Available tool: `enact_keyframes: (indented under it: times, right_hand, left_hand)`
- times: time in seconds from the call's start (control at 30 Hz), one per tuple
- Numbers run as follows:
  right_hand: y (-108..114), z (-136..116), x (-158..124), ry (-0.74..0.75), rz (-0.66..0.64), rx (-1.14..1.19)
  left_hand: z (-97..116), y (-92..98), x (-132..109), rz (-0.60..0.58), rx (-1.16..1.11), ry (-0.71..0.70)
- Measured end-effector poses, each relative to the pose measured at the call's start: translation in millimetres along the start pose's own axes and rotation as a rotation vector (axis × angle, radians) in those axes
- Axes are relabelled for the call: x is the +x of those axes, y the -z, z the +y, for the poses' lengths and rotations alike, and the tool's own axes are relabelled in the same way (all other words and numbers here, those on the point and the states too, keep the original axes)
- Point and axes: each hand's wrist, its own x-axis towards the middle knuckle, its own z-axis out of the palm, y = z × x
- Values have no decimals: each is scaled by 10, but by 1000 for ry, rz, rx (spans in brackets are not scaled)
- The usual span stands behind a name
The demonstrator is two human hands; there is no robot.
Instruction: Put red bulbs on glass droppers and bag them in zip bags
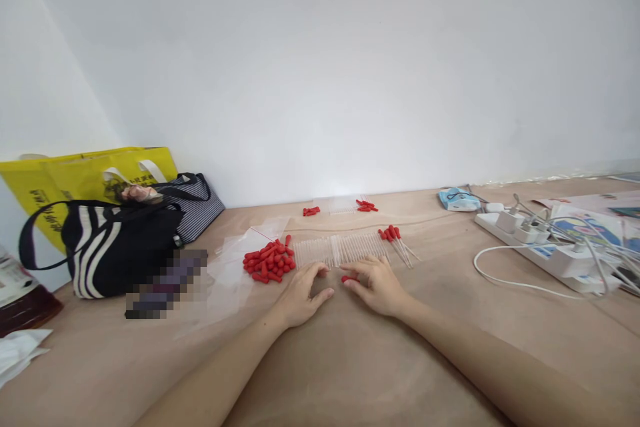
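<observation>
My left hand (301,293) rests on the brown table (350,360) with its fingers curled, the fingertips touching the near edge of a row of clear glass tubes (341,249). My right hand (376,283) lies beside it and pinches a small red rubber cap (347,278) between thumb and fingers. A pile of red rubber caps (269,262) sits just left of the tubes. Several finished droppers with red caps (397,241) lie at the right end of the row.
A black-and-white striped bag (115,243) and a yellow bag (75,180) stand at the left. Clear plastic bags (235,260) lie by the caps. More red caps (367,205) lie near the wall. A white power strip (540,247) with cables sits at the right, beside a blue mask (456,199).
</observation>
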Motion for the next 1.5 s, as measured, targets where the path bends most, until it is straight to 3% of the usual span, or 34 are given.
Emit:
enact_keyframes:
  times: [0.17, 0.3, 0.47, 0.63, 0.8, 1.23, 1.37, 1.5]
  right_hand:
    - [-107, -34, 86, -59, 65, 7]
    - [-122, 38, 288, -291, 148, -49]
    - [-182, -13, 616, -520, 42, -78]
    - [-254, -78, 845, -605, -37, -177]
    - [-289, -65, 901, -620, -70, -202]
    - [-272, -67, 907, -634, -63, -186]
    - [-91, -41, 823, -536, -49, -105]
    - [105, 122, 523, -335, -29, 3]
  left_hand:
    - [6, -5, 10, -34, 8, -73]
    - [73, -56, 44, -61, 46, -133]
    - [155, -164, 79, -67, 22, -175]
    - [93, -129, 70, 21, 27, -68]
    - [27, -40, 61, 47, 67, 19]
    - [35, -53, 64, 23, 94, -7]
    - [27, -56, 57, 51, 30, 30]
    - [12, -64, 61, 74, -16, 63]
